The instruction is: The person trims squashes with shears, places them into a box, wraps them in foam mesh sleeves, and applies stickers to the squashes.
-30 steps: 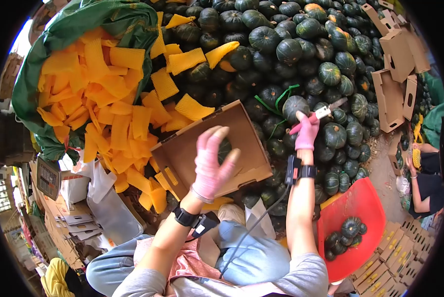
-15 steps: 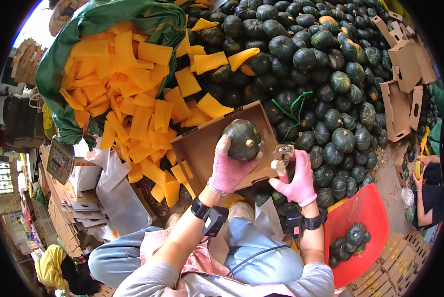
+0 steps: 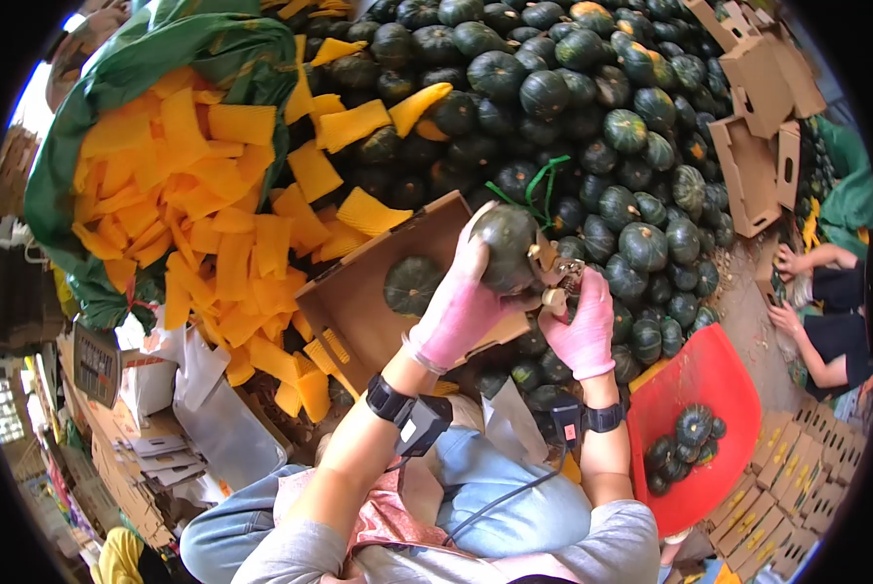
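My left hand [image 3: 453, 319], in a pink glove, is wrapped round a dark green pumpkin [image 3: 503, 245] and holds it up over the right side of an open cardboard box [image 3: 349, 336]. In my right hand [image 3: 584, 329], also gloved in pink, are small metal clippers [image 3: 560, 276]. Their jaws are at the right side of the held pumpkin, touching it or very close; the exact contact is hard to make out. Another green pumpkin [image 3: 416, 285] lies inside the box, left of my left hand.
A big heap of green pumpkins [image 3: 544, 94] spreads behind the box. At left a green sack [image 3: 57, 185] spills orange foam net sleeves [image 3: 227, 263]. A red scoop-like container [image 3: 738, 389] with several pumpkins stands at right. A co-worker's arms [image 3: 816, 321] show at far right.
A pumpkin now lies in the box where bare cardboard showed before. The clippers have come up to the pumpkin in my left hand. The whole view has shifted a little.
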The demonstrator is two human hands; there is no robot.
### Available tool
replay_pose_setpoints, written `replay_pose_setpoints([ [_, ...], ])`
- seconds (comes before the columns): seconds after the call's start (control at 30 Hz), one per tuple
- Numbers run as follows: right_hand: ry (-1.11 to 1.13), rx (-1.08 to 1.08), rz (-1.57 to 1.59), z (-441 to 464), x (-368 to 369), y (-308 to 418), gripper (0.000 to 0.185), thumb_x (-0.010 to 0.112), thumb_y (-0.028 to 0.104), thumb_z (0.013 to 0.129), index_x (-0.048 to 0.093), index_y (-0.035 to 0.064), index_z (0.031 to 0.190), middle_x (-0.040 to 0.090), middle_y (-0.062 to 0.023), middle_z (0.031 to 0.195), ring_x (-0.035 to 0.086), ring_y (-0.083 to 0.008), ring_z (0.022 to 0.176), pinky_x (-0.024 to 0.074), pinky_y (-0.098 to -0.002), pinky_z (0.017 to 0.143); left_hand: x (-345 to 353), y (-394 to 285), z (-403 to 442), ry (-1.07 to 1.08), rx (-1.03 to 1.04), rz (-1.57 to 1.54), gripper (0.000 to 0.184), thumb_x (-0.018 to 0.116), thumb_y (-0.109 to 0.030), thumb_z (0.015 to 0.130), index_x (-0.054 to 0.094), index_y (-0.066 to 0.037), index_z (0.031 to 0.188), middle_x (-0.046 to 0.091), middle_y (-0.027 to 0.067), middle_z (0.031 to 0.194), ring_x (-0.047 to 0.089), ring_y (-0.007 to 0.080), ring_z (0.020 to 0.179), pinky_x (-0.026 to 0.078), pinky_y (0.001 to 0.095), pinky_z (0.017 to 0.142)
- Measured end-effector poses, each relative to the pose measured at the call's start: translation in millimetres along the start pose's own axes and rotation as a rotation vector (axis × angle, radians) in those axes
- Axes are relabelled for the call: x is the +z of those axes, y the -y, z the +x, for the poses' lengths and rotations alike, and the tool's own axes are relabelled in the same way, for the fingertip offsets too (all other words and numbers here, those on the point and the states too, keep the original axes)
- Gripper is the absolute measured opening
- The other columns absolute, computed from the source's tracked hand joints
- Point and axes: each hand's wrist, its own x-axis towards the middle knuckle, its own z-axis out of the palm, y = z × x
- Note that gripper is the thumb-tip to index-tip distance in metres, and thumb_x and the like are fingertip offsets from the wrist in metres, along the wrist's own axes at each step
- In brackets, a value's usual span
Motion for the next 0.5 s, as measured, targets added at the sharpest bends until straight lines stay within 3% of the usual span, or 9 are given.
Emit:
replay_pose_setpoints([
  [0.07, -0.038, 0.125, 0.024, -4, -7, -7, 0.042, 0.073, 0.01, 0.059, 0.055, 0.0039, 0.096, 0.058, -0.0118, 0.082, 0.059, -0.0326, 0.075, 0.0489, -0.0413, 0.068, 17, -7, 13, -0.03, -0.067, -0.155, 0.055, 0.049, -0.043, 0.096, 0.028, -0.024, 0.143, 0.04, 0.0059, 0.137, 0.042, 0.0264, 0.125, 0.041, 0.0496, 0.1],
  [0.1, -0.09, 0.085, 0.018, -5, -6, -9, 0.035, 0.073, 0.01, 0.06, 0.055, 0.0044, 0.09, 0.058, -0.0099, 0.075, 0.06, -0.03, 0.067, 0.0501, -0.0382, 0.061, 19, -4, 18, -0.029, -0.062, -0.143, 0.055, 0.05, -0.043, 0.096, 0.028, -0.025, 0.143, 0.04, 0.006, 0.136, 0.043, 0.0272, 0.124, 0.043, 0.0507, 0.097],
  [0.27, -0.082, 0.118, -0.046, -16, 1, -24, 0.024, 0.071, 0.008, 0.064, 0.056, 0.0059, 0.082, 0.057, -0.0086, 0.067, 0.058, -0.0266, 0.058, 0.0489, -0.0347, 0.056, 21, 3, 25, -0.167, -0.001, 0.09, 0.056, 0.053, -0.036, 0.095, 0.026, -0.026, 0.142, 0.043, 0.0075, 0.13, 0.049, 0.0272, 0.114, 0.049, 0.0496, 0.09],
  [0.3, -0.073, 0.121, -0.059, -18, 5, -29, 0.021, 0.071, 0.008, 0.065, 0.057, 0.0058, 0.081, 0.056, -0.0082, 0.064, 0.057, -0.0249, 0.055, 0.0483, -0.0334, 0.056, 22, 3, 25, -0.212, -0.016, 0.038, 0.06, 0.058, -0.028, 0.091, 0.026, -0.021, 0.141, 0.043, 0.01, 0.128, 0.049, 0.0256, 0.113, 0.05, 0.0466, 0.089],
  [0.4, 0.021, 0.337, 0.139, -13, 4, -25, 0.017, 0.071, 0.007, 0.07, 0.057, 0.005, 0.08, 0.051, -0.0049, 0.059, 0.047, -0.0165, 0.05, 0.0435, -0.0286, 0.053, 9, 16, 24, -0.271, 0.159, 0.392, 0.077, 0.073, -0.025, 0.081, 0.026, -0.014, 0.14, 0.043, 0.0117, 0.124, 0.049, 0.0227, 0.111, 0.048, 0.036, 0.089],
  [0.43, 0.028, 0.437, 0.26, -11, 5, -28, 0.015, 0.07, 0.008, 0.073, 0.057, 0.0044, 0.08, 0.051, 0.0, 0.061, 0.039, -0.0105, 0.052, 0.0378, -0.0251, 0.051, 9, 17, 20, -0.36, 0.274, 0.626, 0.093, 0.085, -0.024, 0.066, 0.025, -0.012, 0.137, 0.044, 0.0124, 0.12, 0.049, 0.0218, 0.11, 0.045, 0.0329, 0.092],
  [0.47, 0.025, 0.554, 0.46, -8, 4, -30, 0.015, 0.069, 0.007, 0.075, 0.057, 0.0039, 0.084, 0.052, 0.0008, 0.064, 0.042, -0.0095, 0.053, 0.0394, -0.024, 0.051, 1, 21, 20, -0.398, 0.479, 0.923, 0.101, 0.089, -0.023, 0.058, 0.025, -0.012, 0.136, 0.044, 0.0121, 0.119, 0.05, 0.0227, 0.11, 0.044, 0.0361, 0.095],
  [0.5, 0.023, 0.674, 0.661, -5, 3, -33, 0.015, 0.068, 0.006, 0.077, 0.057, 0.0035, 0.087, 0.053, 0.0016, 0.067, 0.046, -0.0086, 0.054, 0.0409, -0.0229, 0.052, -3, 23, 19, -0.394, 0.528, 0.964, 0.102, 0.089, -0.021, 0.056, 0.025, -0.01, 0.135, 0.044, 0.0123, 0.119, 0.05, 0.0234, 0.109, 0.043, 0.0363, 0.096],
])
